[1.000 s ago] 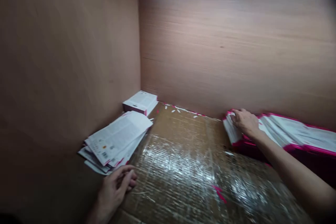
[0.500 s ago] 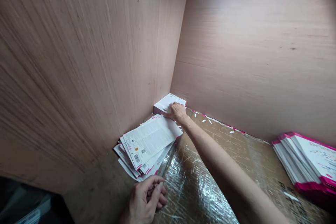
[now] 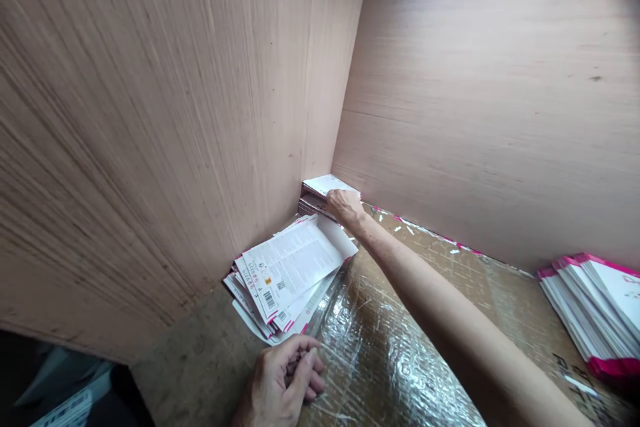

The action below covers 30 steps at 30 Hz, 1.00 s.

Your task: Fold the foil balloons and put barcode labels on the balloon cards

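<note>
In the far corner, my right hand (image 3: 346,207) grips the upper part of a stack of white printed cards (image 3: 327,183), which is raised at the near side with a gap above the lower cards (image 3: 313,203). Nearer to me lies a loose, fanned pile of white and pink printed sleeves (image 3: 295,263), with text and barcodes on top. My left hand (image 3: 287,377) rests below this pile with fingers curled in; nothing shows in it.
Wooden panels (image 3: 480,100) meet at the corner. Plastic-wrapped brown cardboard (image 3: 400,320) lies beneath, with paper scraps along its back edge. At the right lean pink-edged sleeves (image 3: 595,310). A dark item with a label (image 3: 70,407) is at bottom left.
My right hand has lifted the upper cards of the corner stack, opening a gap beneath them. My left hand has kept its curled pose. The view has shifted slightly.
</note>
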Motion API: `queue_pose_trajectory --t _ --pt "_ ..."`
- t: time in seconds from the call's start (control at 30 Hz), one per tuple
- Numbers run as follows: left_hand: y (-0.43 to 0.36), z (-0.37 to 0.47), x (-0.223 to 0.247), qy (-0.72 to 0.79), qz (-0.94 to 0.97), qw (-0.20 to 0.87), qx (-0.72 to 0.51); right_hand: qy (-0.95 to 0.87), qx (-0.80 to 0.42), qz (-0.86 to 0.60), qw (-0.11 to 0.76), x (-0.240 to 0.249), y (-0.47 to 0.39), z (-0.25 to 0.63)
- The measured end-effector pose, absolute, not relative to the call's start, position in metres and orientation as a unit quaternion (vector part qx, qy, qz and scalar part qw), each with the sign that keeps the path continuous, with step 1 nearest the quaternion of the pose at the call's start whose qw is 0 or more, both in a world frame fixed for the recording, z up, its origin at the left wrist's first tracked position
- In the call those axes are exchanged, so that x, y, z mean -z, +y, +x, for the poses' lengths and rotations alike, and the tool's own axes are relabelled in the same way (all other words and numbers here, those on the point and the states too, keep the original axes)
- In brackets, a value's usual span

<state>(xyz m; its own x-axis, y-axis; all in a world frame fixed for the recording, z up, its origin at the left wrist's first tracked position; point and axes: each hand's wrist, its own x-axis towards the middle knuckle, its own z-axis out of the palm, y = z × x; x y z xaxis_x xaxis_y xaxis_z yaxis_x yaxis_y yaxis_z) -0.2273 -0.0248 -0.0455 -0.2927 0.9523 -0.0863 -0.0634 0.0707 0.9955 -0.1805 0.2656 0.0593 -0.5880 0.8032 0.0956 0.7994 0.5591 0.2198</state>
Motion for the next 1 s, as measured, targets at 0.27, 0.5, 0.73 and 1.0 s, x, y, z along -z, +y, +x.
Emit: queue_pose_trajectory --t 0.27,0.5,0.73,1.0 --pt "-0.019 -0.243 0.031 0.600 0.387 0.448 -0.538 0.853 -0.143 0.497 -0.074 -0.137 0.205 -0.046" --pt "-0.006 -0.162 -0.032 0.544 0.552 0.317 -0.546 0.897 0.217 0.380 -0.062 -0.194 0.045 0.144" --pt "-0.037 -0.041 -0.050 0.326 0.638 0.543 -0.438 0.809 0.240 0.445 -0.299 -0.136 -0.046 0.194" --pt "-0.074 -0.018 -0.042 0.402 0.613 0.546 -0.405 0.502 0.420 0.505 -0.563 0.002 -0.095 0.176"
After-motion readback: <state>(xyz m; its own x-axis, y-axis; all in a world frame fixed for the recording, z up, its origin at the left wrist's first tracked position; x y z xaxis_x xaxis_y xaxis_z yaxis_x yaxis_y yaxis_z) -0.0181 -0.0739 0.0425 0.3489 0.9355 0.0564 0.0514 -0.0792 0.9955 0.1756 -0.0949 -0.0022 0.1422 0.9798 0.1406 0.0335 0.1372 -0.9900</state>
